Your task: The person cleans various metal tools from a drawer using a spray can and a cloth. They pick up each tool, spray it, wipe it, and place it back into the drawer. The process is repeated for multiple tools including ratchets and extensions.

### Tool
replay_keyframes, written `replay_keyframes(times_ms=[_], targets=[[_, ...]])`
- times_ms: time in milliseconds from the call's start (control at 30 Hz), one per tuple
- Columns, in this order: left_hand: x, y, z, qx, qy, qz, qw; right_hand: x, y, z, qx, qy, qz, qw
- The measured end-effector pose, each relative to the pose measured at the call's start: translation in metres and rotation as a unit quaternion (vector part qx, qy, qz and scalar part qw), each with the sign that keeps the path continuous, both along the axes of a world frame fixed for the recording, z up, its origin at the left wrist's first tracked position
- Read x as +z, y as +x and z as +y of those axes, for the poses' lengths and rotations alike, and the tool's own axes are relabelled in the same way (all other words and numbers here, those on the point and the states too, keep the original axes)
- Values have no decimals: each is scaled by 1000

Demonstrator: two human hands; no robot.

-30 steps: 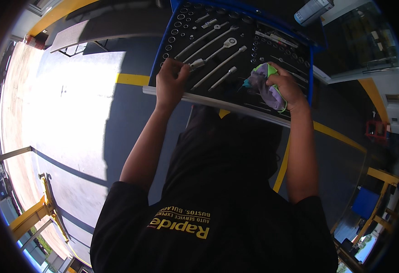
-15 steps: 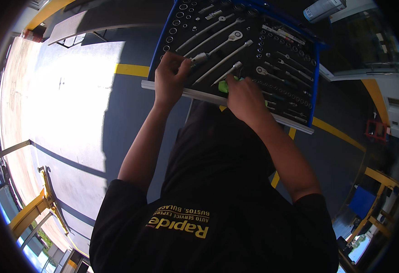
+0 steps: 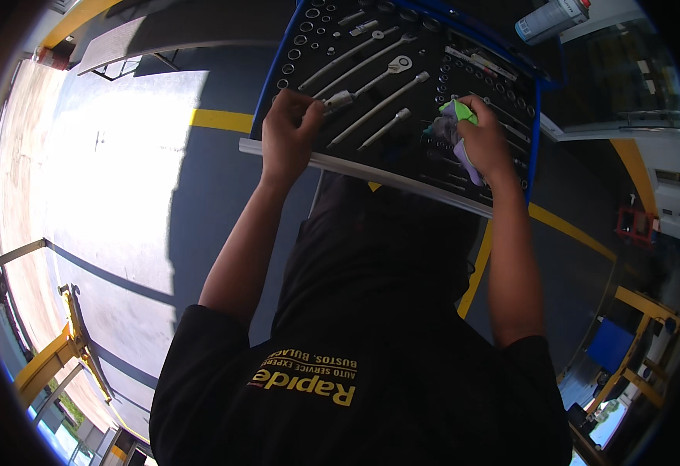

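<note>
My left hand is at the left front of a blue tool drawer, its fingers closed at the handle end of a large ratchet. The ratchet lies slantwise over the black tray, its round head pointing away from me. Bunched in my right hand is a cloth, bright green with grey-purple folds. That hand is over the right part of the drawer, where the cloth covers some of the small tools. Between my hands lie a long extension bar and a shorter extension bar.
Sockets line the drawer's left side. A pale metal lip runs along its front. Beyond the right corner stands a spray can. Yellow-framed equipment stands at lower right, and a yellow lift arm at lower left.
My right hand has moved right and away from me with the cloth, from the drawer's front middle to over its right part. My left hand has stayed at the ratchet.
</note>
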State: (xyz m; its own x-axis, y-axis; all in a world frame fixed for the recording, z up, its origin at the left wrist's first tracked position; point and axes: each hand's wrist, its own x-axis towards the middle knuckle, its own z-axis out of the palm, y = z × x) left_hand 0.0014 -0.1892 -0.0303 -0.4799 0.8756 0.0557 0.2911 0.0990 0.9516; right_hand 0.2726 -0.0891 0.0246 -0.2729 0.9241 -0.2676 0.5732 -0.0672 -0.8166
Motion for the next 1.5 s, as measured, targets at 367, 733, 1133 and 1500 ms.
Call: replay_keyframes(times_ms=[367, 733, 1133, 1500], targets=[[-3, -1, 0, -14, 17, 14, 1000, -43, -72, -57, 258, 235, -306, 886], [-1, 0, 3, -19, 25, 17, 999, 9, -15, -5, 28, -40, -10, 999], [-1, -2, -2, -11, -12, 25, 1000, -28, -81, -57, 280, 153, -347, 882], [1, 2, -3, -8, -8, 18, 1000, -34, 4, -7, 18, -27, 35, 999]])
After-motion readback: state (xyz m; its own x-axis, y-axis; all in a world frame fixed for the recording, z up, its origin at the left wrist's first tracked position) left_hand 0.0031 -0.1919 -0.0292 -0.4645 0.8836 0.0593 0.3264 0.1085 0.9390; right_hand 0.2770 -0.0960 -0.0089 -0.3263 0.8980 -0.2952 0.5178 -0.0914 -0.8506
